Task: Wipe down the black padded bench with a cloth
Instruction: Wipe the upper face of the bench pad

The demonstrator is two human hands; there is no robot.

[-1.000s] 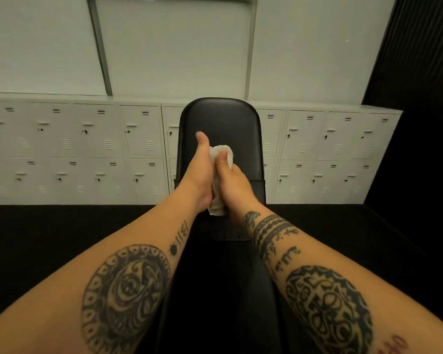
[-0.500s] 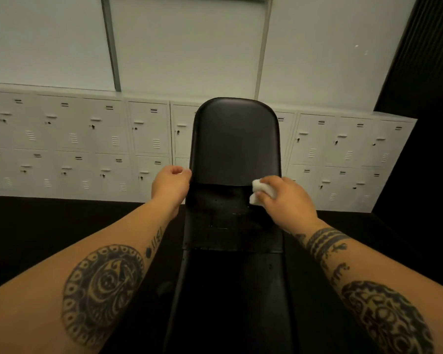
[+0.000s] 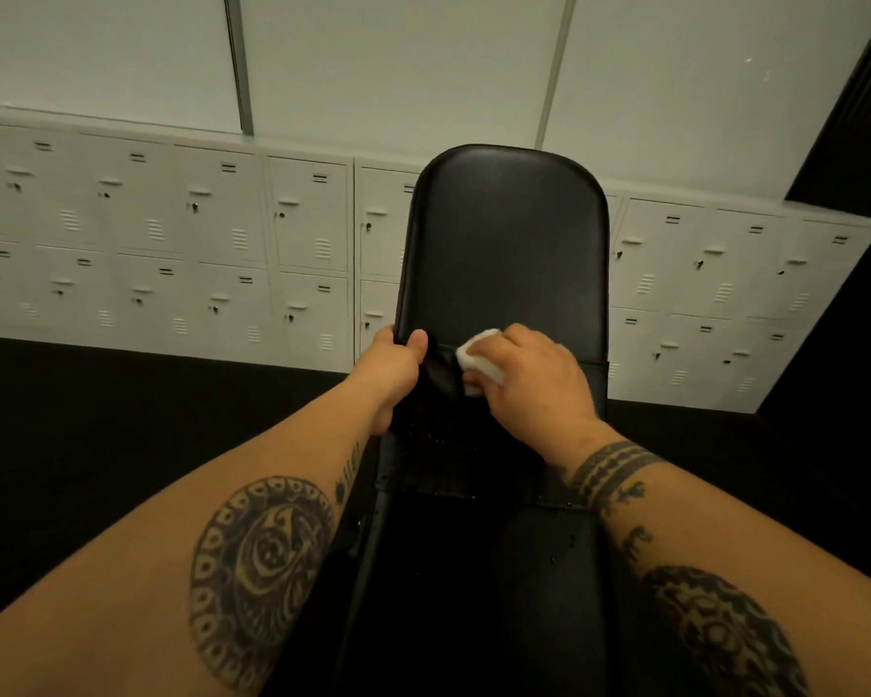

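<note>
Here's the black padded bench [image 3: 504,254], dead centre and running away from the person. Its backrest is tilted up, a tall pad with rounded top corners, and the smooth black covering catches a soft sheen near the top. Below it sits a flat dark joint section [image 3: 453,460] with small specks and fasteners along its edges. Closer in, the seat pad [image 3: 473,596] is almost lost in shadow between the two forearms.

The left hand [image 3: 391,367] is on the backrest's lower left edge. Its grip is curled round that edge, with the thumb on the front face and the fingers wrapped behind, out of sight.

The right hand [image 3: 529,382] has the cloth [image 3: 478,362], a small white wad bunched up. The grip is pinching it, with fingers curled over the top and the thumb underneath. The cloth is pressed against the bottom of the backrest, where the pad meets the joint section. It sits just beside the left thumb, with a thin strip of black between them. Only the wad's left end pokes out past the knuckles.

Both forearms carry dark tattoos. There's a round patterned one on the left forearm [image 3: 257,570], and bands at the wrist of the right forearm [image 3: 619,470].

Behind the bench a double row of pale lockers [image 3: 172,244] runs along a light wall [image 3: 398,67]. The floor [image 3: 122,420] is black, and a dark panel [image 3: 866,118] closes off the right side.
</note>
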